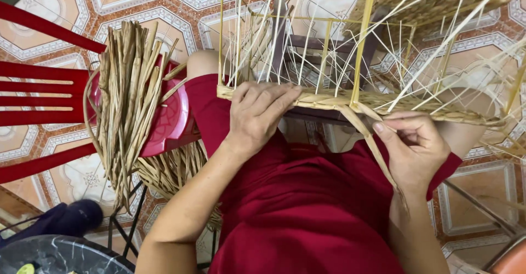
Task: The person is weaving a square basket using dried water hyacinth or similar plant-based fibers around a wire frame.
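A half-woven basket (438, 112) of dried straw on a thin yellow frame rests across my knees, with many pale upright stakes fanning upward. My left hand (257, 115) lies flat over the woven rim at its left end, fingers spread on the weave. My right hand (411, 142) pinches a flat straw strand (378, 153) that runs from the rim down past my wrist. I wear dark red clothes.
A bundle of dried straw strands (129, 98) lies over a red plastic chair (38, 96) at left, with more straw beneath it. A dark wooden stool (323, 49) stands under the basket. Patterned floor tiles (476, 197) lie all around. A dark marbled tabletop (55, 255) sits bottom left.
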